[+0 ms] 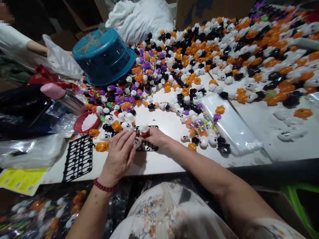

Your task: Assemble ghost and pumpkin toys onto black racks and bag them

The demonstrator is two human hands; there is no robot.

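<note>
My right hand is closed, its thumb and fingers pinching a small toy with a round white top. Close beside it, my left hand has its fingers bent and pressed together; what they grip is hidden. A small white ghost head shows at the left fingertips. Both hands are over a black plastic grid lying on the white table. White ghost heads and an orange pumpkin piece lie just left of the hands.
Another black grid and a red basket of white slips lie left. A blue basket stands upside down behind. Clear plastic bags lie right. Toy heaps cover the back. Another person's arm reaches in at left.
</note>
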